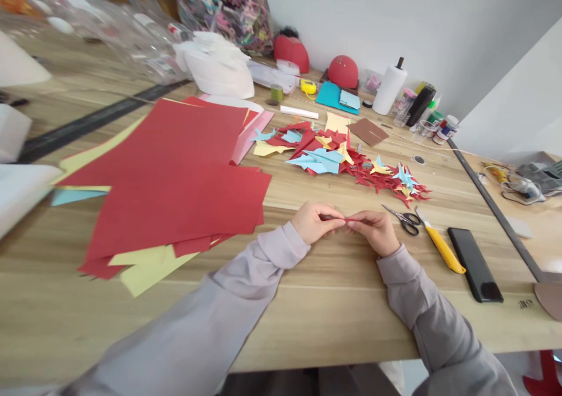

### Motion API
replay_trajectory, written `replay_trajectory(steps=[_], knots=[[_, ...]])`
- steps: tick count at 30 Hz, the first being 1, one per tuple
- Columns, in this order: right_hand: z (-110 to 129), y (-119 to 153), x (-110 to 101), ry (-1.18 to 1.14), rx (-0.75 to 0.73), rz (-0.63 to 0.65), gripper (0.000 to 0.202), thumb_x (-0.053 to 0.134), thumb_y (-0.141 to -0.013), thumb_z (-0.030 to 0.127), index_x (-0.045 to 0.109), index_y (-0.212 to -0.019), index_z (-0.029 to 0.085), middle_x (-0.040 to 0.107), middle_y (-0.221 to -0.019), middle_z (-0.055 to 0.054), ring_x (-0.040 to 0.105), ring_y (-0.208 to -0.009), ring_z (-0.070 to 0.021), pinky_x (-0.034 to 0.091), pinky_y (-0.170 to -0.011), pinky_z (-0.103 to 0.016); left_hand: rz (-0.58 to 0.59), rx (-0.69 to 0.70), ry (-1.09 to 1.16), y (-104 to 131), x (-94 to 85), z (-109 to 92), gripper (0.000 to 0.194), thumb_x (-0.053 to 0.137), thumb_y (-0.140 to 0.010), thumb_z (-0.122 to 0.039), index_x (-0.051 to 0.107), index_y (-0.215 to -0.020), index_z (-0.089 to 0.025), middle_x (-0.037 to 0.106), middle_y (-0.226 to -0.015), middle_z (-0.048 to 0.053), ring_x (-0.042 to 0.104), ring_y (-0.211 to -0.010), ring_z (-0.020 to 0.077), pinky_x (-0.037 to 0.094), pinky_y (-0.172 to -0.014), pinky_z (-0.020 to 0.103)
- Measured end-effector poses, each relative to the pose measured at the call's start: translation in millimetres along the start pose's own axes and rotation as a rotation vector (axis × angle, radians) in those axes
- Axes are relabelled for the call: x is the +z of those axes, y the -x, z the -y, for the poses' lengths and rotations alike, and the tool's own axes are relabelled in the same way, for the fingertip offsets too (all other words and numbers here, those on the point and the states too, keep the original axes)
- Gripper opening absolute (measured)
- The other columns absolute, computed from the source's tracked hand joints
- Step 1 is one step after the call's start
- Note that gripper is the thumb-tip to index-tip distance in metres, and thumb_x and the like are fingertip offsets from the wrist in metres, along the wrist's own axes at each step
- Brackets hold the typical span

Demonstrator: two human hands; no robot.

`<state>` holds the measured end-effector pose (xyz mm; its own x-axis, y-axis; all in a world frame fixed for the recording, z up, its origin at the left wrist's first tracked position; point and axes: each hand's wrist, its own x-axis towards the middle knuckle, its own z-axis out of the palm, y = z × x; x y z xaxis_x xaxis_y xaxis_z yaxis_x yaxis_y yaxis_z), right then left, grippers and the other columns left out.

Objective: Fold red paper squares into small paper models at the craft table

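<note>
Red paper, a small folded piece (348, 220), is held low over the wood-grain tabletop (329, 320), in front of the person and between the two hands. The left hand (312, 221) has its thumb and forefinger closed together on one end of it; the right hand (376, 230) pinches the other end the same way, the fingertips of the two hands close together. Most of the piece is hidden by the fingers, so its exact shape cannot be told.

Just right of the right hand lie black-handled scissors (410, 225), partly open, then a yellow utility knife (444, 251) and a black smartphone (475, 264). Beyond the hands spreads a heap of small folded red paper pieces (366, 176), mixed with light blue and pale yellow ones; a larger light blue folded paper plane (317, 160) rests on its left part. Left of the left hand, large red paper sheets (188, 191) overlap in an uneven stack, with pale yellow sheets (153, 267) showing from under their near edge. Farther back sit a yellow tape measure (308, 86), a white paper towel roll (389, 90) and two red domed objects (343, 72) near the wall
</note>
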<state>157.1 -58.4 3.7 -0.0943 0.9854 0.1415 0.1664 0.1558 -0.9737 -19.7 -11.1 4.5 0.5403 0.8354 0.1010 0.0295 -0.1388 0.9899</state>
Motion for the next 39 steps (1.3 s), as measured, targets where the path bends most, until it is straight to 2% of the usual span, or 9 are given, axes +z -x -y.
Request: replay_trajectory(steps=[5, 12, 23, 27, 31, 35, 39], knots=[[-1.3, -1.4, -1.0, -0.078, 0.031, 0.053, 0.023, 0.073, -0.071, 0.040, 0.074, -0.081, 0.019, 0.072, -0.066, -0.002, 0.067, -0.058, -0.0149, 0.057, -0.058, -0.027, 0.003, -0.017, -0.021, -0.5, -1.6, 3.2, 0.016, 0.069, -0.070, -0.028, 0.072, -0.072, -0.012, 0.062, -0.056, 0.002, 0.050, -0.042, 0.0076, 0.040, -0.040, 0.019], [-3.2, -1.8, -1.1, -0.110, 0.029, 0.080, 0.024, 0.074, -0.071, 0.040, 0.074, -0.082, 0.019, 0.072, -0.067, -0.002, 0.067, -0.059, -0.0146, 0.057, -0.059, -0.027, 0.033, 0.078, -0.067, -1.0, -4.6, -0.1, 0.010, 0.067, -0.071, -0.022, 0.072, -0.069, -0.013, 0.067, -0.064, 0.004, 0.057, -0.047, 0.0092, 0.046, -0.048, 0.020], [-2.6, -1.7, -3.1, -0.189, 0.047, 0.146, 0.024, 0.073, -0.073, 0.037, 0.074, -0.087, 0.017, 0.074, -0.077, -0.005, 0.068, -0.064, -0.0149, 0.058, -0.063, -0.028, 0.051, 0.107, -0.117, -0.8, -8.9, -1.5, 0.010, 0.063, -0.072, -0.017, 0.072, -0.070, -0.012, 0.067, -0.064, 0.003, 0.060, -0.051, 0.0106, 0.047, -0.052, 0.021], [-2.3, -1.4, -4.0, -0.179, 0.043, 0.166, 0.023, 0.071, -0.076, 0.036, 0.074, -0.089, 0.018, 0.074, -0.080, -0.005, 0.068, -0.066, -0.0149, 0.058, -0.064, -0.028, 0.042, 0.146, -0.218, -1.2, -10.7, -1.3, 0.010, 0.064, -0.072, -0.018, 0.073, -0.071, -0.013, 0.067, -0.063, 0.004, 0.060, -0.056, 0.0119, 0.047, -0.055, 0.022], [-1.7, -1.2, -3.3, -0.116, 0.014, 0.111, 0.020, 0.071, -0.076, 0.034, 0.074, -0.088, 0.018, 0.073, -0.074, -0.004, 0.067, -0.063, -0.0136, 0.056, -0.062, -0.027, 0.010, 0.175, -0.301, -0.8, -9.7, -1.7, 0.010, 0.065, -0.072, -0.020, 0.074, -0.074, -0.015, 0.071, -0.069, 0.004, 0.061, -0.061, 0.0130, 0.046, -0.057, 0.022], [-0.9, -0.9, -0.5, -0.153, -0.024, 0.007, 0.015, 0.074, -0.072, 0.030, 0.073, -0.081, 0.019, 0.072, -0.067, -0.002, 0.066, -0.058, -0.0129, 0.056, -0.058, -0.025, -0.009, 0.104, -0.254, 0.6, -5.7, -1.7, 0.015, 0.067, -0.071, -0.024, 0.074, -0.079, -0.014, 0.073, -0.075, 0.006, 0.063, -0.064, 0.0142, 0.047, -0.059, 0.023], [-0.1, -1.2, 1.5, -0.202, -0.024, -0.032, 0.015, 0.076, -0.069, 0.030, 0.072, -0.075, 0.018, 0.071, -0.064, -0.001, 0.065, -0.054, -0.0121, 0.055, -0.055, -0.024, 0.014, 0.010, -0.144, 1.6, -2.0, 0.1, 0.022, 0.067, -0.071, -0.029, 0.074, -0.084, -0.012, 0.073, -0.074, 0.007, 0.063, -0.063, 0.0150, 0.049, -0.060, 0.025]])
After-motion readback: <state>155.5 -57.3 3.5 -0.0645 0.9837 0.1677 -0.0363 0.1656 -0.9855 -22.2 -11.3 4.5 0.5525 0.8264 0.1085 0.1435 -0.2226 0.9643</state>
